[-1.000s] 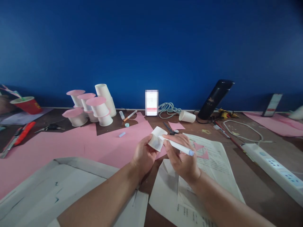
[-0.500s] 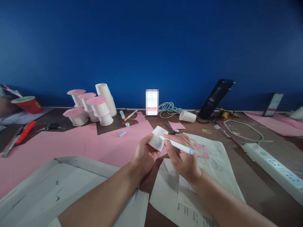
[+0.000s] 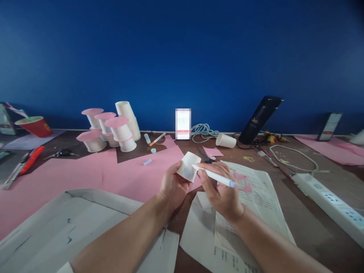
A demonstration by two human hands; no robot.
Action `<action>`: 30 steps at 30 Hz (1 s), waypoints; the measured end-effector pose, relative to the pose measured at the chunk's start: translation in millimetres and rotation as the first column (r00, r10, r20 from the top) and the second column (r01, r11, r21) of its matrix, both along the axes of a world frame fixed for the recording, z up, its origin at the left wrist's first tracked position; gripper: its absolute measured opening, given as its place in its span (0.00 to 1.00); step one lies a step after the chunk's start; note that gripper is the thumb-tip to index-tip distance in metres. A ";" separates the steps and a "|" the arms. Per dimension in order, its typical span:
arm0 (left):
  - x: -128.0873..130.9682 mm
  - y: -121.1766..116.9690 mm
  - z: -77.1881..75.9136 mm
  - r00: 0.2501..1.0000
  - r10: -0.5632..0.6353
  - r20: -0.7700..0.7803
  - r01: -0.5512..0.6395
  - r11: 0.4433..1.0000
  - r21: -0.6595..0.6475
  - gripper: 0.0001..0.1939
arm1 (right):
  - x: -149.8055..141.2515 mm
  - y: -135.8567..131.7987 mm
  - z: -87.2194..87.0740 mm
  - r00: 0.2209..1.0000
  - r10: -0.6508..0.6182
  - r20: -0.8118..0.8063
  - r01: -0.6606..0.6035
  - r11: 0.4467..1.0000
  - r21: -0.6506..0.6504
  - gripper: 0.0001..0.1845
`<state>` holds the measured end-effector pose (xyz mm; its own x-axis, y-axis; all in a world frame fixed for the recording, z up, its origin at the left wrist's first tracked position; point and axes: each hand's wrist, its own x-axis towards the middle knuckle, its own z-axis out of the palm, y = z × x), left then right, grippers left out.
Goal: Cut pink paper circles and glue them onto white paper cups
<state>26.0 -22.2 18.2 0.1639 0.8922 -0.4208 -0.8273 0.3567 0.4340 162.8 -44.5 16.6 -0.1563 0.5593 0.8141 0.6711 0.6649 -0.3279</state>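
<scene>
My left hand (image 3: pixel 172 186) is closed around a small white paper cup (image 3: pixel 187 165), tilted with its side facing up. A faint bluish patch shows on that side. Pinched in the fingers of my right hand (image 3: pixel 226 195) is a white marker (image 3: pixel 217 177) with a pale blue end. Its tip points at the cup's wall; whether it touches, I cannot tell. Beneath my hands lie a pink paper sheet (image 3: pixel 136 178) and printed white sheets (image 3: pixel 264 189). A pale blue marker cap (image 3: pixel 147 162) rests on the pink sheet.
Several white cups topped with pink discs (image 3: pixel 116 122) stand at the back left by a cup stack (image 3: pixel 129 117). A phone (image 3: pixel 183 124) stands upright behind my hands. Scissors (image 3: pixel 204 154), a fallen cup (image 3: pixel 226 140), a black tumbler (image 3: pixel 258 120) and a power strip (image 3: pixel 330 199) lie rightward.
The marker's tip has shifted slightly left across the cup, and a faint bluish patch is now visible there. Both hands keep their grips. At the far left, a blurred shape has gone, uncovering a phone.
</scene>
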 end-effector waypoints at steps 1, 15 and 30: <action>-0.2 0.3 -0.6 1.000 0.000 0.001 0.000 1.000 0.003 0.05 | 0.3 0.0 -0.1 1.000 0.000 0.000 0.000 1.000 -0.004 0.10; -1.5 2.2 -2.8 1.000 0.022 -0.013 -0.022 1.000 -0.010 0.05 | 2.7 0.9 -0.6 1.000 0.002 -0.011 -0.002 1.000 -0.015 0.11; -3.4 4.9 -2.2 0.998 0.065 0.009 -0.065 0.998 -0.003 0.05 | 6.4 0.5 1.2 0.917 -0.021 -0.397 -0.069 0.975 -0.211 0.11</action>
<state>22.6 -17.3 16.0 0.1090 0.9000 -0.4219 -0.8527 0.3028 0.4257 169.2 -44.0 17.8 0.1369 0.7289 0.6708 0.4411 0.5615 -0.7001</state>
